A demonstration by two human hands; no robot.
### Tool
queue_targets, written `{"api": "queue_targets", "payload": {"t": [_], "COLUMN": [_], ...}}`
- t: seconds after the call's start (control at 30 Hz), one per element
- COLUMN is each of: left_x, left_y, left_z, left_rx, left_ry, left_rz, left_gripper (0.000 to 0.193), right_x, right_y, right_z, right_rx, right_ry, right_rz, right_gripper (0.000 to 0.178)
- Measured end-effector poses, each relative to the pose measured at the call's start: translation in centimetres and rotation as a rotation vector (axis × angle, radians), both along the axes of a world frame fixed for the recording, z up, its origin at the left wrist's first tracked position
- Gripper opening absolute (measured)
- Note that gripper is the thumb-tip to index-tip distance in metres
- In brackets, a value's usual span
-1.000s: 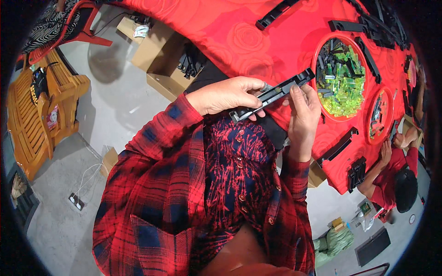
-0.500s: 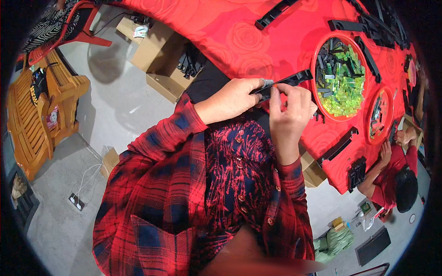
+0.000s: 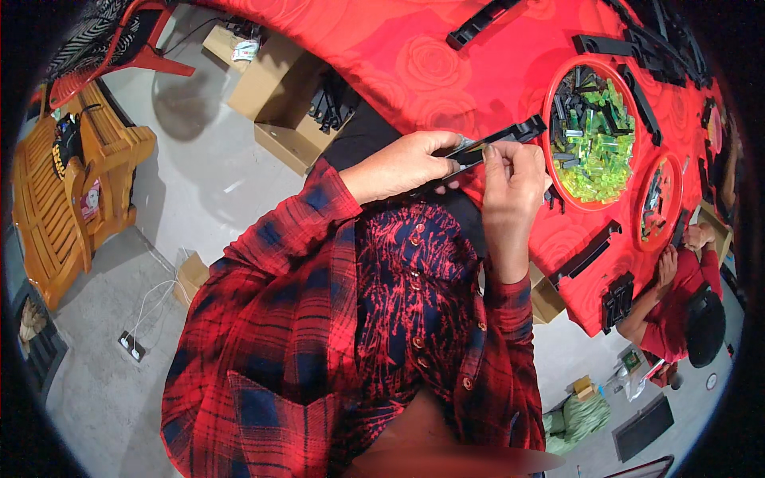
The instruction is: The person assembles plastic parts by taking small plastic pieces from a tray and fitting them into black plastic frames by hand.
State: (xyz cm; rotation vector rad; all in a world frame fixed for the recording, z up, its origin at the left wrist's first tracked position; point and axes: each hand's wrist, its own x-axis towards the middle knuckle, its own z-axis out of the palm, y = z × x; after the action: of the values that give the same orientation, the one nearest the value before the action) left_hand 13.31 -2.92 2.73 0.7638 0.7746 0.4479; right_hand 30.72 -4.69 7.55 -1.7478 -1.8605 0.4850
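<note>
A long black plastic strip [image 3: 519, 130] is held slantwise over the table's near edge, its far end close to a red-rimmed basket. My left hand [image 3: 402, 167] is closed round the strip's near end, thumb on top. Farther along, my right hand [image 3: 516, 179] pinches at the strip's near side with thumb and forefinger; anything small between those fingertips is hidden. The round red basket [image 3: 547, 147] right of my hands holds clear yellow-green pieces [image 3: 599, 171] and small black pieces [image 3: 567, 111].
More black strips [image 3: 588, 253] lie on the red tablecloth [image 3: 434, 68]. A smaller red basket [image 3: 677, 179] stands farther right, near a co-worker in red [image 3: 677, 299]. An open cardboard box [image 3: 279, 147] with black parts is on the floor at left, beyond it a wooden chair [image 3: 72, 191].
My right hand has moved right along the strip. The strip has shifted slightly up and right, and more of it shows between my hands. My left hand has stayed nearly in place.
</note>
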Motion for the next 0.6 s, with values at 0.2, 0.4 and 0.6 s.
{"api": "queue_targets", "payload": {"t": [0.2,0.4,0.6], "left_x": [0.2,0.6,0.9], "left_y": [-0.2,-0.7,-0.6], "left_z": [0.1,-0.5,0.0], "left_rx": [-0.043,0.055,0.215], "left_ry": [0.066,0.109,0.300], "left_rz": [0.015,0.094,0.067], "left_gripper": [0.037,0.021,0.025], "right_x": [1.5,3.5,2.3], "right_y": [0.6,1.4,-1.0], "right_z": [-0.2,0.2,0.9], "right_rx": [-0.069,-0.023,-0.302], "right_ry": [0.439,0.452,0.377], "right_rz": [-0.142,-0.039,0.181], "right_gripper": [0.008,0.004,0.011]}}
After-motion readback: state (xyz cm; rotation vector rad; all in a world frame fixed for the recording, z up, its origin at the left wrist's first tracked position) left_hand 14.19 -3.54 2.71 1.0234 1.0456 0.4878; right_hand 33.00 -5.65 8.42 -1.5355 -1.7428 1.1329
